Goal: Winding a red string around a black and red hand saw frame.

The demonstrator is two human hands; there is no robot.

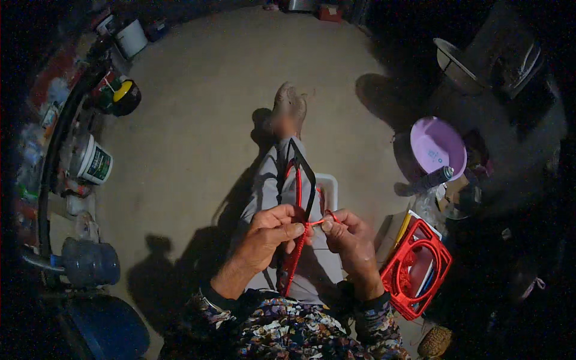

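A black angular frame [307, 171] lies over my outstretched legs, part of its length wrapped in red cord [294, 268]. My left hand [264, 240] is closed around the frame at the wrapped part, thumb and fingertips pressed against the red coils. A short length of the cord runs from there to my right hand [353, 245], which pinches it between thumb and forefinger. A small loop of cord stands above the right fingertips. The two hands are close together, a little apart. Where the rest of the cord goes is hard to make out.
Right of my legs stands a red plastic rack [445, 259] with red cord inside. Beyond it are a spray can [441, 174] and a purple basin [433, 141]. A white container [327, 187] sits beside my leg. At left are a white bucket [96, 161] and a water jug [93, 263].
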